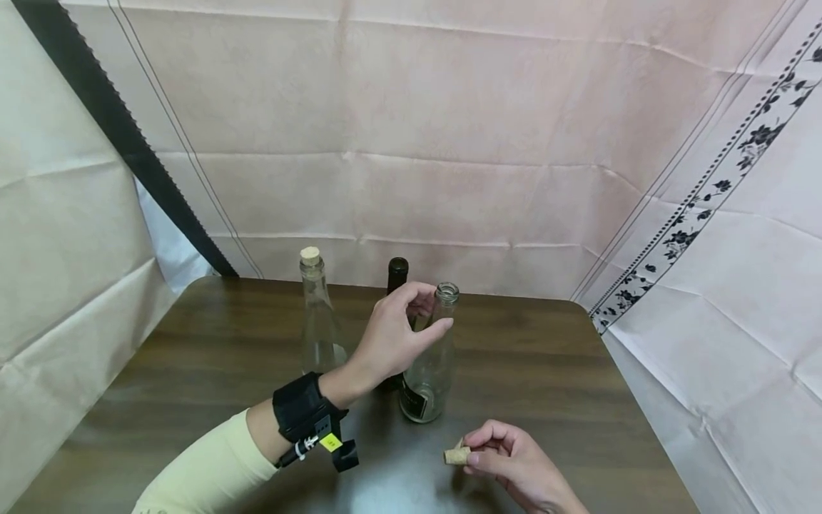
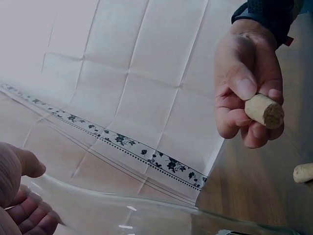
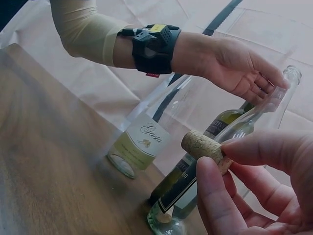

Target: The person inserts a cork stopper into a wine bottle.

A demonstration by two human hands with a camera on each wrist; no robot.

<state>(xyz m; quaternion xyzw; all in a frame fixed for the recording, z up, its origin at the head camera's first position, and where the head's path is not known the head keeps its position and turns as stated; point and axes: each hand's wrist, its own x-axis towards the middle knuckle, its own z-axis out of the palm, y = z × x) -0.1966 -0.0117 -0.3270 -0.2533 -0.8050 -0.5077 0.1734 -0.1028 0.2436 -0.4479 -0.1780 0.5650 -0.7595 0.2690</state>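
My right hand point(image 1: 514, 460) pinches a cork point(image 1: 457, 455) between thumb and fingers, low over the table. The cork point(image 2: 264, 110) points its end toward the left wrist view. My left hand point(image 1: 401, 332) is at the neck of a clear, uncorked glass bottle point(image 1: 429, 382) with a dark label. Its thumb stretches across in front of the neck, while the relaxed fingers lie along the far side. Another cork point(image 2: 304, 173) lies on the wooden table at the right edge of the left wrist view.
To the left stands a clear bottle point(image 1: 317, 321) with a cork in its mouth and a pale label point(image 3: 139, 144). A dark bottle point(image 1: 398, 270) is behind my left hand, mostly hidden. Creased cloth point(image 1: 449, 178) hangs behind the wooden table point(image 1: 546, 357).
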